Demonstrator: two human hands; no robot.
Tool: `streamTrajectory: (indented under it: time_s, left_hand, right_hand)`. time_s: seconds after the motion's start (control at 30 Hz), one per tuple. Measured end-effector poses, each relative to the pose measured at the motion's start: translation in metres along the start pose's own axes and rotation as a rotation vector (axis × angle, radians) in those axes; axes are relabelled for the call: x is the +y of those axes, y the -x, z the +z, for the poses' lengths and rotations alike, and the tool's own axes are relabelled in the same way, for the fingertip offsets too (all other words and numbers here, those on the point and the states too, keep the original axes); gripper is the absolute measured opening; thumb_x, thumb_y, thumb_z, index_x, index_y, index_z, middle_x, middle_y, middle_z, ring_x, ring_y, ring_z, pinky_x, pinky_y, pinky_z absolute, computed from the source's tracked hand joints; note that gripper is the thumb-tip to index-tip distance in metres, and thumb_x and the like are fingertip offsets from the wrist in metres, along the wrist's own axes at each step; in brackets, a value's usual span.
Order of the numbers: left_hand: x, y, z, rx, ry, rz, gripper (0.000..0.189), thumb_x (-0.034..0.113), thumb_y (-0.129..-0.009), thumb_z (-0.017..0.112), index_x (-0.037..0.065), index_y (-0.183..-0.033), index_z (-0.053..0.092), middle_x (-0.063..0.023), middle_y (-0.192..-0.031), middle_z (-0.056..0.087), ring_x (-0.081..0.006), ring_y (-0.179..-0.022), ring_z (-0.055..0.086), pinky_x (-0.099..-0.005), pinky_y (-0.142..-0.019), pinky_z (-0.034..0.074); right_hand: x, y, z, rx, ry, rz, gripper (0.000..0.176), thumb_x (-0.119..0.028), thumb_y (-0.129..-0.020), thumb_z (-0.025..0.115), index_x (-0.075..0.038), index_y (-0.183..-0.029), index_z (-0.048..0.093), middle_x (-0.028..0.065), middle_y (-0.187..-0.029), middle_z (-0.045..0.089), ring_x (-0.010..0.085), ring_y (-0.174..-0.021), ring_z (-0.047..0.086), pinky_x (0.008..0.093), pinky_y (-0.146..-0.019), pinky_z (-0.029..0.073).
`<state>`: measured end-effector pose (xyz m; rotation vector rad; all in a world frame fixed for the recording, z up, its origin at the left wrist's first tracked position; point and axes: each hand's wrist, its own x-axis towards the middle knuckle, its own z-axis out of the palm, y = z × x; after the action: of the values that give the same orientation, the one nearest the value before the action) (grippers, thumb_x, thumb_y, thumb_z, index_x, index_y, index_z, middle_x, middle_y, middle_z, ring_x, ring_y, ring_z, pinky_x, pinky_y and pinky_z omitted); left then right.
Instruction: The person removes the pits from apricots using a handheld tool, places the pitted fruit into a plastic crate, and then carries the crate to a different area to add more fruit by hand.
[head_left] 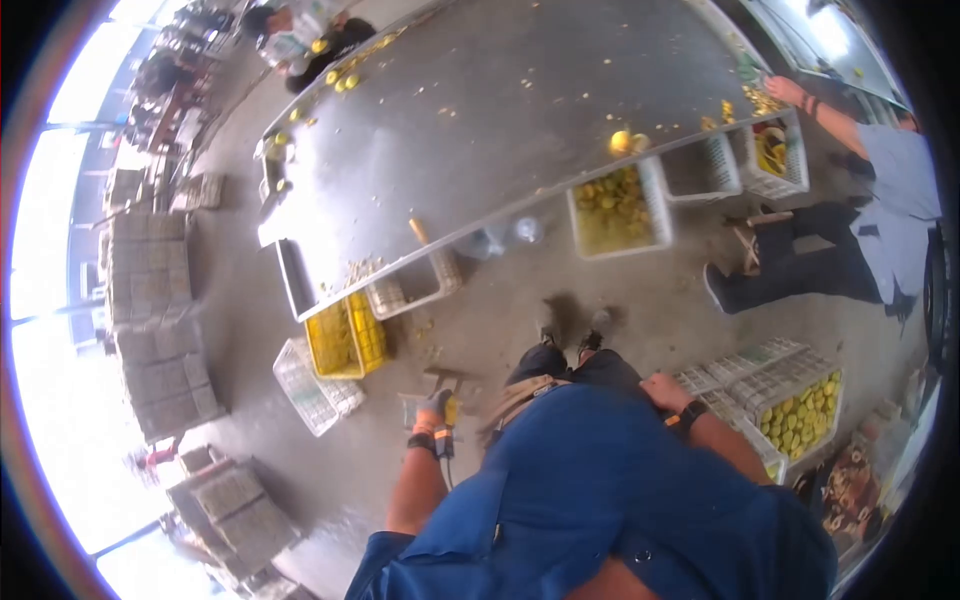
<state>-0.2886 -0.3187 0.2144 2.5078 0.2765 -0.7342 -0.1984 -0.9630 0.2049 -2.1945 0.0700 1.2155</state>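
Observation:
My left hand (433,408), in an orange-and-grey glove, hangs at the left of my body, closed around a yellow-and-black corded tool (450,411). A dark cord (448,470) runs from the tool back toward my arm. Just beyond that hand stands a small metal frame (440,382) on the floor. My right hand (662,391) is bare, its fingers curled beside my right thigh, with a dark band at the wrist. Nearest to it are pale plastic crates (745,372), one full of yellow-green fruit (802,414).
A long metal table (470,110) with fruit pieces lies ahead. Along its near edge stand a yellow crate (345,336), a crate of peels (615,210) and other bins. A person (890,190) works at the right, another (305,40) at the far left. Crate stacks (155,320) line the left.

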Motion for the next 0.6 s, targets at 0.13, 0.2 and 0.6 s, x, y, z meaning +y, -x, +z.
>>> streamTrajectory:
  time_s: [0.13,0.2,0.6]
  left_hand:
    - [-0.017,0.059,0.058,-0.076,-0.05,-0.091,0.04,0.009,-0.096,0.07,0.018,-0.135,0.071,-0.0152,-0.126,0.078,-0.035,-0.117,0.075,-0.0435,-0.098,0.059]
    - [-0.022,0.069,0.065,-0.165,0.098,-0.121,0.039,0.022,-0.096,0.073,0.016,-0.135,0.067,-0.0191,-0.127,0.074,-0.039,-0.118,0.071,-0.0479,-0.098,0.057]
    - [-0.182,-0.093,-0.033,0.083,-0.046,0.08,0.033,0.012,-0.093,0.072,0.017,-0.125,0.076,-0.0116,-0.116,0.08,-0.0336,-0.102,0.079,-0.043,-0.088,0.063]
  right_hand:
    - [-0.026,-0.017,-0.036,-0.042,-0.022,0.0,0.031,-0.031,-0.096,0.071,-0.001,-0.093,0.077,0.0251,-0.094,0.076,0.0439,-0.094,0.074,0.0511,-0.084,0.057]
    - [-0.048,-0.032,-0.056,0.019,0.012,-0.03,0.026,-0.027,-0.094,0.071,-0.001,-0.091,0.075,0.0242,-0.093,0.076,0.0429,-0.093,0.074,0.0502,-0.083,0.058]
    - [-0.189,-0.078,-0.052,0.511,-0.309,0.034,0.018,-0.018,-0.1,0.064,-0.002,-0.098,0.07,0.0093,-0.082,0.074,0.0198,-0.072,0.075,0.0365,-0.07,0.058]
